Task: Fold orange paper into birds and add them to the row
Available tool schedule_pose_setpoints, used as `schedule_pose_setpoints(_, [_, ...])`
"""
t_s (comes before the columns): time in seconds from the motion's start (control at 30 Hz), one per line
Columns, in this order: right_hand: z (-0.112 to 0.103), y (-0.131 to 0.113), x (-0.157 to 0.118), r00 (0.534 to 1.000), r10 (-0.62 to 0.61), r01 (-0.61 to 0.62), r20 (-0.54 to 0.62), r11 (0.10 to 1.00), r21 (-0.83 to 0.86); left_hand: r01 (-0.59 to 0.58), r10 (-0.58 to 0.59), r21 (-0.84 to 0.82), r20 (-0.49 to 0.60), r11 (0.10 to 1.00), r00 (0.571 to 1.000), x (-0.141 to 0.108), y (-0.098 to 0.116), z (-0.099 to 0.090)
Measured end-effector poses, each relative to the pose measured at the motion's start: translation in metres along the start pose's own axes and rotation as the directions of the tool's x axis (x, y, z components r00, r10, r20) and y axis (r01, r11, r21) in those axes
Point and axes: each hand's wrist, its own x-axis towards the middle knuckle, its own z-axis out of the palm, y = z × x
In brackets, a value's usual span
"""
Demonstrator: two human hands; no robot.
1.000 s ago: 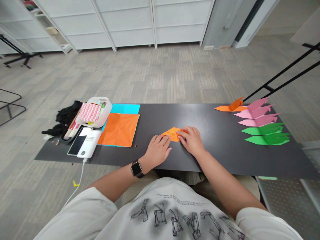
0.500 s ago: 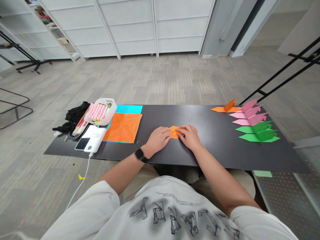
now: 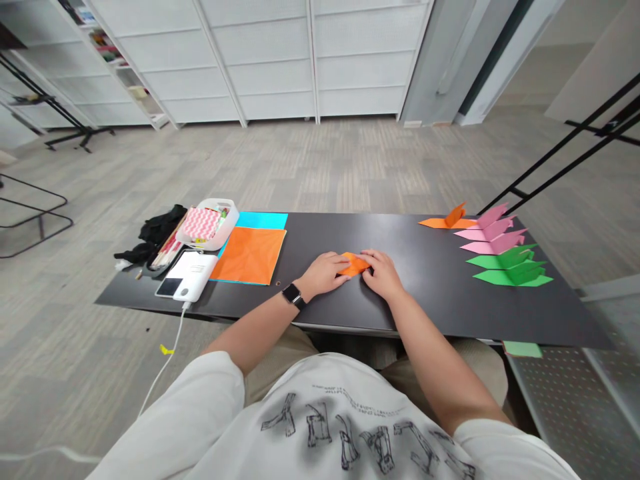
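A small folded orange paper lies on the black table, near its middle. My left hand, with a black watch on the wrist, presses on the paper's left side. My right hand presses on its right side. Most of the paper is hidden under my fingers. An orange sheet lies flat on a cyan sheet to the left.
Folded paper pieces, orange, pink and green, lie in a row at the right end. At the left stand a white box, a white power bank with a cable, and a black cloth.
My hands have drawn closer together over the orange paper, which now shows less between them. The camera has tilted up a little.
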Motion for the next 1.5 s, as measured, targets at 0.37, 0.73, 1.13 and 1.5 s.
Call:
schedule_pose_setpoints(0.37, [-0.008, -0.003, 0.005, 1.0, -0.021, 0.02, 0.012, 0.998, 0.055, -0.048, 0.046, -0.075, -0.029, 0.996, 0.999, -0.002, -0.016, -0.003])
schedule_pose_setpoints(0.73, [-0.017, -0.005, 0.007, 0.994, 0.054, -0.041, -0.099, 0.991, 0.13, 0.045, -0.045, -0.003, -0.063, 0.999, 0.997, 0.007, -0.006, -0.003])
schedule_pose_setpoints(1.13, [-0.028, -0.009, 0.003, 0.966, 0.087, -0.027, -0.245, 0.97, 0.24, 0.175, -0.175, -0.014, -0.147, 0.984, 0.974, 0.03, 0.001, -0.014])
schedule_pose_setpoints(1.5, [-0.011, 0.013, 0.009, 0.909, 0.369, -0.188, -0.192, 0.777, 0.601, 0.46, -0.424, -0.578, 0.207, 0.675, 0.882, 0.041, -0.001, -0.016])
